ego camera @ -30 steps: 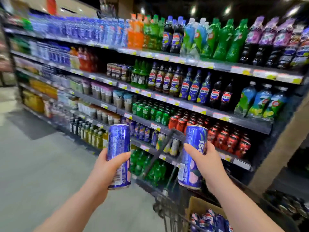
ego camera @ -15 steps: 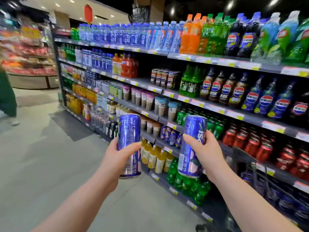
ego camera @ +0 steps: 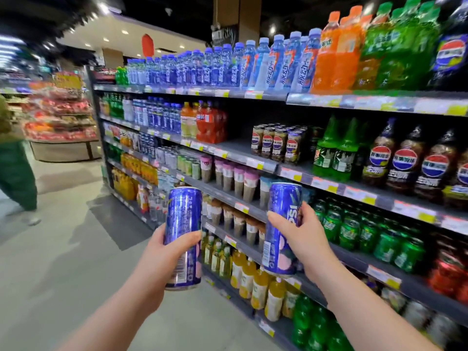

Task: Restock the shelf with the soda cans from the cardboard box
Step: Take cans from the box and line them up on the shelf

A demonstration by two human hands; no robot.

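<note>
2 thumbs curl across the fronts of 2 blue cans, with the other fingers wrapped round behind them. The left hand (ego camera: 162, 252) grips the left can (ego camera: 183, 224) round its lower half; the can stands upright, with its barcode facing the wearer. The right hand (ego camera: 304, 239) grips the right can (ego camera: 283, 224) round its middle; this can leans slightly, top to the right, and shows white lettering and a pink patch low down. Both cans are held in the air at about the same height, apart from each other, in front of the shelf (ego camera: 253, 162) and not touching it. Both forearms are bare and reach in from the bottom edge. Behind the right can stand cups (ego camera: 235, 178) with pink lids. To its right are green cans (ego camera: 354, 229), and below it yellow bottles (ego camera: 248, 274). Higher tiers carry cola bottles (ego camera: 405, 163) and blue bottles (ego camera: 215, 67). On the left, a grey floor (ego camera: 63, 249) runs down the aisle, where a blurred person in green (ego camera: 15, 168) is at the far left edge.
</note>
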